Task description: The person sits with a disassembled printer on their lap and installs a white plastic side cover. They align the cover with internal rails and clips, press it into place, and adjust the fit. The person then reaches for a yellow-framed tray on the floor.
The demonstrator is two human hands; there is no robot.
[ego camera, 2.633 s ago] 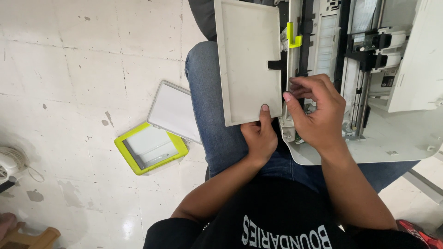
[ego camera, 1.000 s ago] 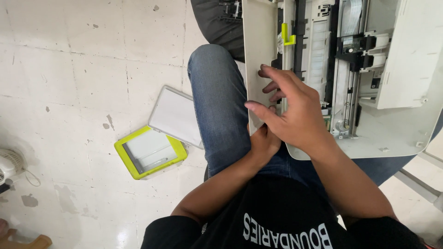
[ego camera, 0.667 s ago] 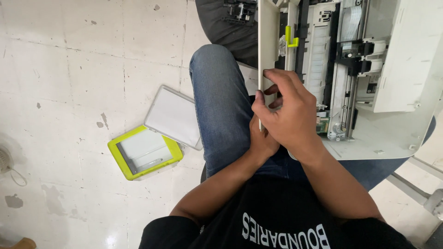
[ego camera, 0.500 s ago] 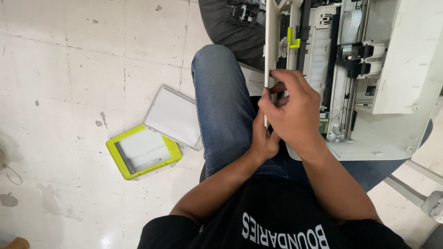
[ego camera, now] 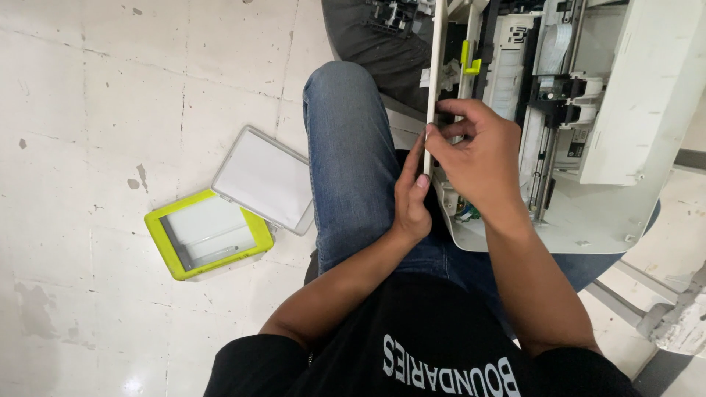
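Observation:
A flat off-white plastic panel (ego camera: 435, 66) stands on edge against the left side of an opened white machine (ego camera: 588, 110) that rests on my lap. My left hand (ego camera: 410, 202) holds the panel's lower edge, thumb against it. My right hand (ego camera: 478, 158) pinches the same edge a little higher, fingers curled toward the machine's inner frame. A small yellow-green clip (ego camera: 468, 62) sticks out just right of the panel. My jeans-clad knee (ego camera: 346, 140) lies left of the panel.
On the tiled floor to the left lie a yellow-green framed tray (ego camera: 206, 235) and a white flat panel with a grey rim (ego camera: 265, 180) overlapping it. A dark grey part (ego camera: 375, 37) sits beyond my knee. Metal legs (ego camera: 625, 294) show at the lower right.
The panel faced me flat and now stands edge-on against the machine. My right hand moved from the machine's frame onto the panel's edge, and my left hand stayed at the lower edge.

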